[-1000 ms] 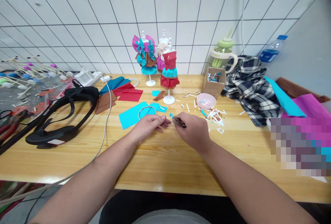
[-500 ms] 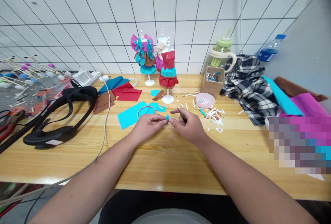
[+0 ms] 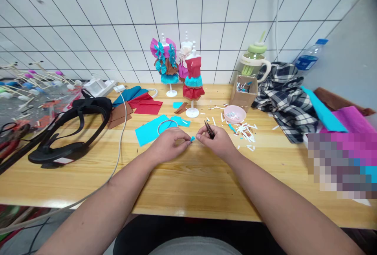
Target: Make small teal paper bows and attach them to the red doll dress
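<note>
A tiny blue paper piece (image 3: 192, 139) is pinched between the thumb and forefinger of my left hand (image 3: 170, 144). My right hand (image 3: 216, 139) holds dark tweezers (image 3: 209, 130), their tips pointing up and away; its thumb and forefinger are close to the blue piece, a small gap apart. Behind my left hand lie a blue paper sheet (image 3: 149, 130) and a thin ring (image 3: 160, 124). A small dress form in red and blue (image 3: 193, 78) stands beyond my hands. The pink bowl (image 3: 235, 114) with small bits sits behind my right hand, beside white strips (image 3: 246, 132).
A black headset strap (image 3: 69, 153) and a white cable (image 3: 119, 141) lie at the left. Two more dress forms (image 3: 166, 62) stand at the back. Farther right are a cardboard box (image 3: 243, 97), a green-lidded bottle (image 3: 255, 61) and checked cloth (image 3: 279, 90).
My right fingers have drawn slightly away from the blue piece, and the tweezers in that hand now show more upright and open. The view has shifted slightly.
</note>
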{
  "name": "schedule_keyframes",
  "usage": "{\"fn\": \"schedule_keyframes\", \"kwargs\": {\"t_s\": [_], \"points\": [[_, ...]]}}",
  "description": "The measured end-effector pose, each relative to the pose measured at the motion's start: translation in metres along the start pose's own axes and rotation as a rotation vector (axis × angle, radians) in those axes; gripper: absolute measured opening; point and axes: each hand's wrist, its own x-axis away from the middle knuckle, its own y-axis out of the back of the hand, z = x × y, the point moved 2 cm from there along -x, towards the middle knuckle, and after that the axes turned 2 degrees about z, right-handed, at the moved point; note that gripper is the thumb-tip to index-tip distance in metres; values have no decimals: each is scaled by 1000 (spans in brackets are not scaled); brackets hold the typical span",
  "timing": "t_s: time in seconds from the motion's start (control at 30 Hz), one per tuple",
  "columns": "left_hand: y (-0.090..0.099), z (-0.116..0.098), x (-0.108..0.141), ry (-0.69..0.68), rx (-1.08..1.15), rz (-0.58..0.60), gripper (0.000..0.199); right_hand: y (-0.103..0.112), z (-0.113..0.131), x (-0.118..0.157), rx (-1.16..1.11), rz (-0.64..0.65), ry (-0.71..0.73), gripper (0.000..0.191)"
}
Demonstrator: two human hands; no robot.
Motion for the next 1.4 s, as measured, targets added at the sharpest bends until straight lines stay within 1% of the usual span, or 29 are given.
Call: {"fn": "schedule_keyframes", "kwargs": {"t_s": [0.07,0.13,0.2,0.27,0.37,0.5,0.67,0.9,1.0,1.07,1.13,1.2,1.3,1.4], "points": [[0,-1,0,-8,0,15,18,-1,1,1,14,12,-2,27],[0,-2,0,-23,-1,28,18,-3,0,2,39,64,2,32],[-1,-2,0,-37,-5,39,18,-5,-3,2,83,91,3,27],[-2,-2,0,-40,-4,53,18,-6,-6,1,129,81,-5,21],[-3,-1,-1,-21,4,75,21,-5,-10,0,173,62,-15,18],[-2,-1,-1,14,76,31,33,-4,-10,0,177,11,0,18],[1,0,1,28,282,25,26,-5,-8,1,151,-7,17,18],[-4,-1,-2,82,307,-55,19,-8,-5,3,130,-20,19,19],[-4,1,-3,185,344,-81,19,-8,-5,4,121,-21,35,24],[-3,5,-3,255,403,-133,20,-7,-5,5,122,-29,54,30],[-1,8,-3,297,499,-193,21,-7,-4,6,169,-7,78,38],[-1,10,-4,318,594,-225,22,-10,-3,8,262,57,106,38],[-2,11,-4,328,673,-222,23,-15,-1,11,351,139,140,31],[-4,10,-5,338,689,-201,23,-18,0,13,357,165,141,30]]}}
